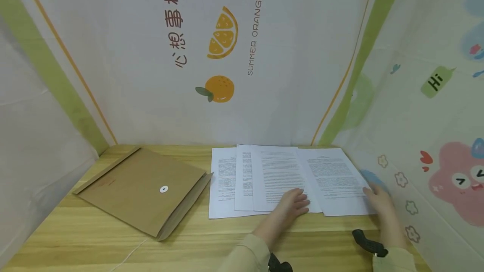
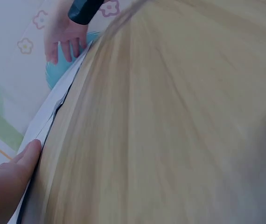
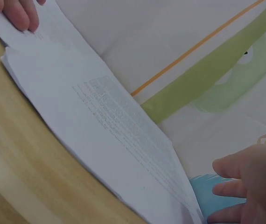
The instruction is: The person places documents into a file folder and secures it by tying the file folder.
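Several printed sheets of paper lie fanned out and overlapping at the back of the table. My left hand is over the lower edge of the middle sheets, its fingers loosely extended towards the right. In the left wrist view, the left thumb lies along the paper edge. Beside the right edge of the rightmost sheet is my right hand, its fingers spread and relaxed. The right wrist view shows those fingers close to the corner of that sheet, with nothing gripped.
To the left, a brown kraft envelope with a white round button lies at an angle, its open flap side facing the papers. A thin string trails from it towards the front. Printed cloth walls enclose the wooden table.
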`<state>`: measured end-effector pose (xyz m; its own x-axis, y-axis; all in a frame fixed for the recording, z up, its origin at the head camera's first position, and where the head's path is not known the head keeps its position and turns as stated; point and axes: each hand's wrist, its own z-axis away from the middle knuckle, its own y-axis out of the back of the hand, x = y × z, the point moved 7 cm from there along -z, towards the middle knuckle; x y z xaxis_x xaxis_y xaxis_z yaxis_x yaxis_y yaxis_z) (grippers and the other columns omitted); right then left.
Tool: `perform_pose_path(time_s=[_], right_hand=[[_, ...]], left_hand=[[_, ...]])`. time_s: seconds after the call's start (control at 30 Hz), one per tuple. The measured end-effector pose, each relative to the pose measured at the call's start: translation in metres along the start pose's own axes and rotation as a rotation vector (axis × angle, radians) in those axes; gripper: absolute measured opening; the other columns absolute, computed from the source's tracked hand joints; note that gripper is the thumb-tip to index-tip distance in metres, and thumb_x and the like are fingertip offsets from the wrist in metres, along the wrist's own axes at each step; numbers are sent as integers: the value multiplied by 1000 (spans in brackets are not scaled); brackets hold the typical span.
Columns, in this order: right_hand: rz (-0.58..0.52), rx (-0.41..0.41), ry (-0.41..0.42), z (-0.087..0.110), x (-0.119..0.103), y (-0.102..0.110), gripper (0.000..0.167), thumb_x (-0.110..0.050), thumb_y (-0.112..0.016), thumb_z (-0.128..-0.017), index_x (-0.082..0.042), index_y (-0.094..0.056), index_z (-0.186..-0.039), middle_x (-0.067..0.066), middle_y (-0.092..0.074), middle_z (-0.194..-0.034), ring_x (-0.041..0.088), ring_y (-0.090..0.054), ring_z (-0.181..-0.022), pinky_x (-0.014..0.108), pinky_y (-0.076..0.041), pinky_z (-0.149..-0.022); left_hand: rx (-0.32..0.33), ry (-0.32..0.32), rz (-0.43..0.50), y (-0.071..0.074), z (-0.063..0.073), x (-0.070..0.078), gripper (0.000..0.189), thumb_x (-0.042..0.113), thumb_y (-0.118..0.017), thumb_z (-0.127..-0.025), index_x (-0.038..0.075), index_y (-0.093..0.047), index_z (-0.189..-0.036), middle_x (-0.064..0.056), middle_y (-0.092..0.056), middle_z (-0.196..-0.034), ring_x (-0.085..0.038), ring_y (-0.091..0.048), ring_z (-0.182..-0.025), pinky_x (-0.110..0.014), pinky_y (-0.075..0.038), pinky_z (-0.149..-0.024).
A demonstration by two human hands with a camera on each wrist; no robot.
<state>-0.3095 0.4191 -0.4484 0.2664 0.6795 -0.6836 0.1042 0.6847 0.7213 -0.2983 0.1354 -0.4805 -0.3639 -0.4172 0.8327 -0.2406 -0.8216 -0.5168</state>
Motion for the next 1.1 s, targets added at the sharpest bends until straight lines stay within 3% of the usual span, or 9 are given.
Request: perform_pose_path(time_s=[0.27, 0.57, 1.1], right_hand=[[31, -28, 1, -3, 2, -5, 68, -35, -28, -102, 21, -15, -139, 45, -13, -140, 59, -14, -129, 64, -15, -106], [53, -44, 15, 0, -3, -6, 68, -34, -30, -101, 22, -16, -138, 45, -14, -140, 59, -15, -129, 63, -16, -106], [60, -19, -17, -1, -2, -6, 70, -37, -31, -101, 22, -20, -138, 45, -20, -138, 58, -23, -126, 62, -21, -105]], left_hand=[[-46, 27, 33, -9, -5, -4, 65, 29, -49, -97, -14, -28, -141, -38, -40, -134, -48, -44, -123, -55, -41, -98], [-49, 54, 84, -17, -6, -5, 73, 32, -50, -97, -19, -21, -140, -41, -35, -136, -52, -41, -123, -61, -38, -97], [-26, 52, 87, -18, -9, -11, 67, 28, -48, -98, -21, -25, -137, -37, -47, -125, -49, -50, -116, -58, -42, -95]])
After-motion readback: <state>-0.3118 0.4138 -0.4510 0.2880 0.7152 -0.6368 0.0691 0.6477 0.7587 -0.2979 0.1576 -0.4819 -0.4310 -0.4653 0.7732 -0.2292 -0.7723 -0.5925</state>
